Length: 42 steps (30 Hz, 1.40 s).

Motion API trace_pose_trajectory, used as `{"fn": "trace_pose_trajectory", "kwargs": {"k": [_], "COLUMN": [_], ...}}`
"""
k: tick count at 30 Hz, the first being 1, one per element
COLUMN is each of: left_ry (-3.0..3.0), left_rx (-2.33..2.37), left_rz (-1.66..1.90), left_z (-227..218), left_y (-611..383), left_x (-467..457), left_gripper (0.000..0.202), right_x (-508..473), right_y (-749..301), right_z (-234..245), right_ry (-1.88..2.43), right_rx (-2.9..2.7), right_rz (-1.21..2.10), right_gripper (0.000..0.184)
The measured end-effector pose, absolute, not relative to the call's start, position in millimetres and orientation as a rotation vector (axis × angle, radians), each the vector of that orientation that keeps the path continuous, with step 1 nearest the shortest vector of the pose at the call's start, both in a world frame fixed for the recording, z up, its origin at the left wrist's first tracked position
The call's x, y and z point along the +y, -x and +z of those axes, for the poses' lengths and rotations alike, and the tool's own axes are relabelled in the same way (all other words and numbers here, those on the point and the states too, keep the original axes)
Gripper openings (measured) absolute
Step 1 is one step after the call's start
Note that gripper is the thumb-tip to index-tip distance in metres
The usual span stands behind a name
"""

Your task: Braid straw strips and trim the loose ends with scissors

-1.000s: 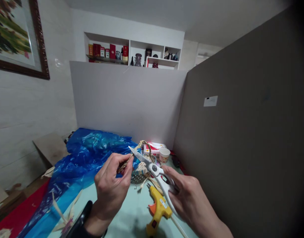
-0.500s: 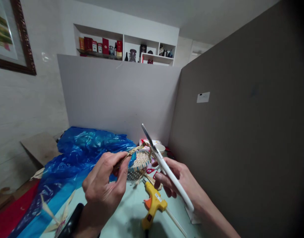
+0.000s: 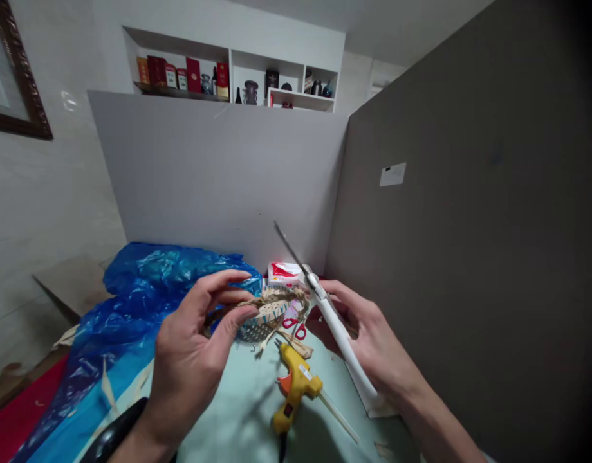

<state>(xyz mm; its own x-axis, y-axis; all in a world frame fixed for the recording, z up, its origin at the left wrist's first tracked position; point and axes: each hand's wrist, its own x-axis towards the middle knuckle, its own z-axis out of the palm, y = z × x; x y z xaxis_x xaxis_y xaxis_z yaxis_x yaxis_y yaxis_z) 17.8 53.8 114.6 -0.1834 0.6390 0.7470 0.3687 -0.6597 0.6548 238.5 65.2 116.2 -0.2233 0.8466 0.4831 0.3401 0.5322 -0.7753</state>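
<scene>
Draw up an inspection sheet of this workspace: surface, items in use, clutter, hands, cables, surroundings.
Surface: pale green tabletop, blue plastic at its left.
Items in use: braided strand, white-handled scissors.
Clutter: yellow glue gun, woven basket, red-handled scissors.
Hands: left hand has the braided strand between thumb and fingers; right hand holds the white-handled scissors.
Cables: black cable at the glue gun's handle; far end out of view.
Surroundings: grey partitions, wall shelves, picture frame.

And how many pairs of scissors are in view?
2: white-handled scissors in the right hand, red-handled scissors on the table beyond the glue gun. Others may be hidden.
</scene>
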Motion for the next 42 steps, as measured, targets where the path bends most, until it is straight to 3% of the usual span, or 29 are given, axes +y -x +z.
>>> {"fn": "trace_pose_trajectory", "kwargs": {"k": [4, 14, 19, 42], "left_ry": [-1.676, -1.561, -1.527, -1.593], "left_rx": [1.031, 0.916, 0.8, 0.804], "left_rz": [1.766, 1.508, 1.376, 1.195], "left_z": [130, 137, 139, 140], "left_y": [-4, 16, 19, 27], "left_x": [58, 60, 59, 61], "left_gripper": [0.027, 0.041, 0.047, 0.033], "right_x": [63, 53, 47, 47], "right_y": [-252, -258, -256, -255], "right_z": [120, 130, 133, 134], "right_ry": [1.046, 0.998, 0.986, 0.85], "right_rx": [-2.062, -2.318, -2.405, -2.412], "right_rz": [0.298, 0.084, 0.083, 0.118], "right_gripper": [0.055, 0.067, 0.061, 0.065]}}
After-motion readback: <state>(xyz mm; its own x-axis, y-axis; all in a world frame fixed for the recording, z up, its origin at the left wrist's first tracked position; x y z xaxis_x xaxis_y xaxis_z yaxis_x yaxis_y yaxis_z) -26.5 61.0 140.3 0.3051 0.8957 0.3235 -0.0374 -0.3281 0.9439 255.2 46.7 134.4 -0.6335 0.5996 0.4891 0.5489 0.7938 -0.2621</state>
